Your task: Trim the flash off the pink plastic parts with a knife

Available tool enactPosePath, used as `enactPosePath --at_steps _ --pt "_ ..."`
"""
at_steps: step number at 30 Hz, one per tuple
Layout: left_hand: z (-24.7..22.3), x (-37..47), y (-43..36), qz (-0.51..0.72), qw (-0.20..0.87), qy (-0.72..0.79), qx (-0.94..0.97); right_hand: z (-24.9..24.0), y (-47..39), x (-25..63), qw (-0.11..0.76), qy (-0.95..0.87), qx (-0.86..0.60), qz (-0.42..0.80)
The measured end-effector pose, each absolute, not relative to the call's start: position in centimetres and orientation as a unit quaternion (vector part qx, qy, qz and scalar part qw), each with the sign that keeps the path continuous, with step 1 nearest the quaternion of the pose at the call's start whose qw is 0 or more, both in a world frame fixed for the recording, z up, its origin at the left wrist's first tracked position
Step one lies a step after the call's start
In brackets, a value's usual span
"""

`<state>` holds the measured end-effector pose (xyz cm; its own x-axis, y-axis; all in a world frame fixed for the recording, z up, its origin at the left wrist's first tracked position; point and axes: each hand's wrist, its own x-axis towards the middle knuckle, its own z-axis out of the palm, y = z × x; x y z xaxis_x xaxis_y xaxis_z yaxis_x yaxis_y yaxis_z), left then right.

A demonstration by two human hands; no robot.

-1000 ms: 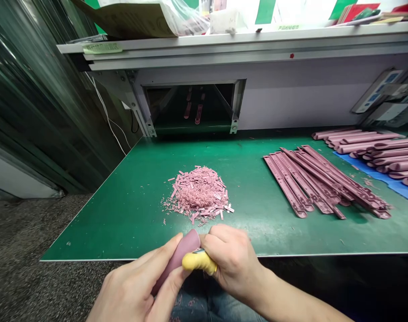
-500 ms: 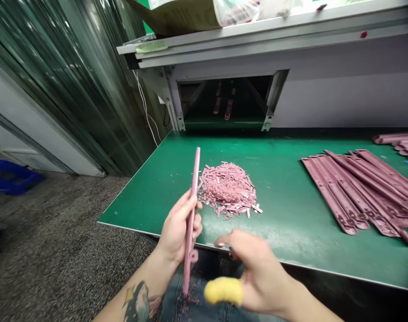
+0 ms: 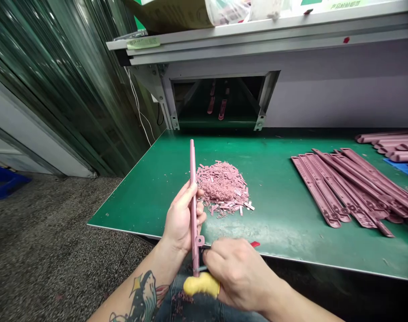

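Note:
My left hand is wrapped round a long, narrow pink plastic strip, which stands nearly upright with a small holed tab on its lower right side. My right hand is closed on a trimming knife, mostly hidden in the fist. Its thin grey blade touches or lies very close to the strip's lower end, and a red tip sticks out behind the knuckles. A yellow cover wraps the right thumb, which lies just under that lower end.
Pink shavings and offcuts lie heaped on the green table. Several pink strips are stacked at the right, with more behind on a blue sheet. A conveyor opening faces the table under a shelf.
My right hand has moved left and closed in, from apart with the thumb spread to the strip's lower end. The strip has turned slightly more upright in my left hand.

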<state>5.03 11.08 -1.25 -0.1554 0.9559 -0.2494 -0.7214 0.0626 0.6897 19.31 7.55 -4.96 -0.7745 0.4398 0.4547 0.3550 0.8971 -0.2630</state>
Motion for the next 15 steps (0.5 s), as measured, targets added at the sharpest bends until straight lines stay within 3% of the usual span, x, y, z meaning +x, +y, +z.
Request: enactPosePath --at_steps 3,7,15 --pt "-0.9 4.6 11.2 0.668 0.652 0.333 0.137 -4.5 7.1 19.7 0.288 -0.933 -0.183 0.117" --pt "-0.1 4.3 11.0 0.643 0.714 0.257 0.104 -3.8 7.5 19.4 0.344 -0.887 -0.249 0.179" --pt "0.5 5.0 10.7 0.611 0.776 0.150 0.044 -3.6 7.8 18.6 0.326 -0.909 -0.223 0.129"
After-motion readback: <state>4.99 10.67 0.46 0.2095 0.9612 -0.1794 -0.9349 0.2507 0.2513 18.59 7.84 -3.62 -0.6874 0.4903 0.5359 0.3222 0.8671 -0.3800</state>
